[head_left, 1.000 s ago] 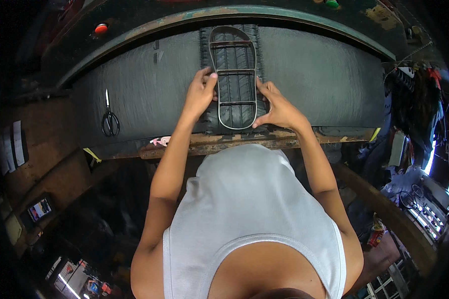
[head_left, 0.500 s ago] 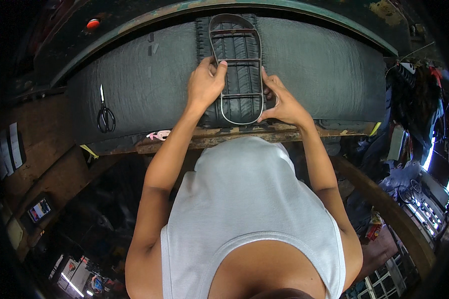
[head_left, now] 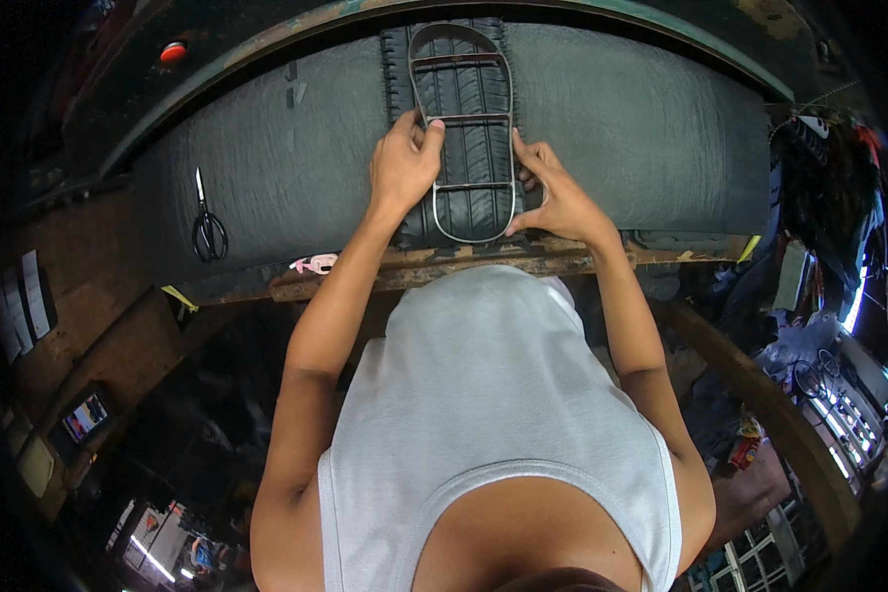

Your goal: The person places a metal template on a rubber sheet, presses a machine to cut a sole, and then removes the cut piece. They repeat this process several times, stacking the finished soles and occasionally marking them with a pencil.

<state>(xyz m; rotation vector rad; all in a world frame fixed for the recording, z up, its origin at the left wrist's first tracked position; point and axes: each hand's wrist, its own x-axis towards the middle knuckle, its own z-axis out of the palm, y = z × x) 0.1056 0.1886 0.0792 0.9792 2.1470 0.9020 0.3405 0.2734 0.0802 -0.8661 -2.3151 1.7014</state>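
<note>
A metal sole-shaped cutting die (head_left: 476, 119) with several crossbars stands on a black strip of ribbed tyre tread (head_left: 467, 153). Its long axis points away from me, and the rounded end close to me is near the front edge. My left hand (head_left: 403, 173) grips the die's left wall, thumb on the inner side by the middle crossbar and fingers outside. My right hand (head_left: 558, 200) is closed along the right wall, thumb at the near right curve and index finger higher up; some fingertips are hidden behind it.
Under the strip lies a wide dark grey mat (head_left: 641, 148). Black-handled scissors (head_left: 207, 232) rest on its left part, and small dark scraps (head_left: 294, 96) lie farther back. A green metal beam (head_left: 266, 57) with a red button (head_left: 174, 51) spans the back. A pink item (head_left: 314, 264) sits at the front edge.
</note>
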